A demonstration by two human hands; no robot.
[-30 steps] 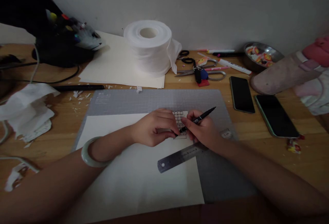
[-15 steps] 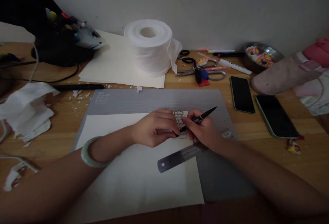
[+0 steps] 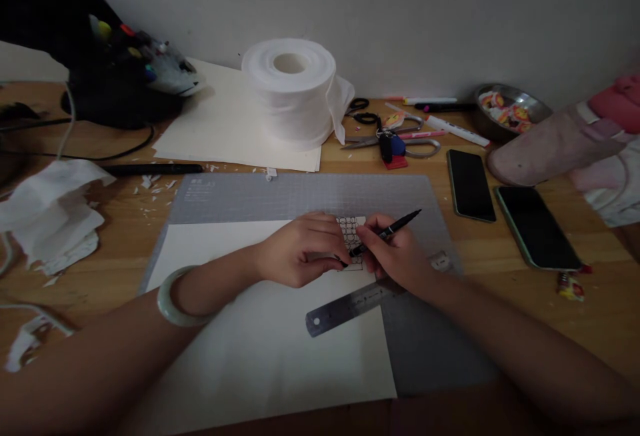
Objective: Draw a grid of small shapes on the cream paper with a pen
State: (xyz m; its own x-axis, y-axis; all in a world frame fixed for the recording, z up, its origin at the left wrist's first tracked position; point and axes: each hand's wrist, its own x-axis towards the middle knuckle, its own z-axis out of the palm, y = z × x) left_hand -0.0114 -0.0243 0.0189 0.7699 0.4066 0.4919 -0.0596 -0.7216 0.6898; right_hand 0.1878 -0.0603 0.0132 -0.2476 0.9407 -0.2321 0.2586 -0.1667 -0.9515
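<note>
My right hand (image 3: 393,249) is closed around a slim black marker pen (image 3: 403,221), whose dark pointed end slants up and to the right. At the pen's lower end, my left hand (image 3: 307,249), with a pale green bangle on the wrist, has its thumb and forefinger pinched on a small black part; whether this is a cap or the pen's own end is unclear. Beneath the hands lies a large white sheet of paper (image 3: 280,356) with a drawn black grid of rounded shapes (image 3: 350,226), partly hidden. A steel ruler (image 3: 345,309) lies slanted across the sheet's right edge, under my right hand.
The paper rests on a grey cutting mat (image 3: 310,193). Behind stand a toilet roll (image 3: 290,99), scissors (image 3: 365,139) and pens. Two phones (image 3: 471,185), a steel bowl (image 3: 520,99) and a pink bottle (image 3: 545,143) are at right. Crumpled tissue (image 3: 55,209) and paper scraps lie left.
Almost nothing differs. My right hand's fingers have shifted very slightly on the pen; both hands stay in the same place.
</note>
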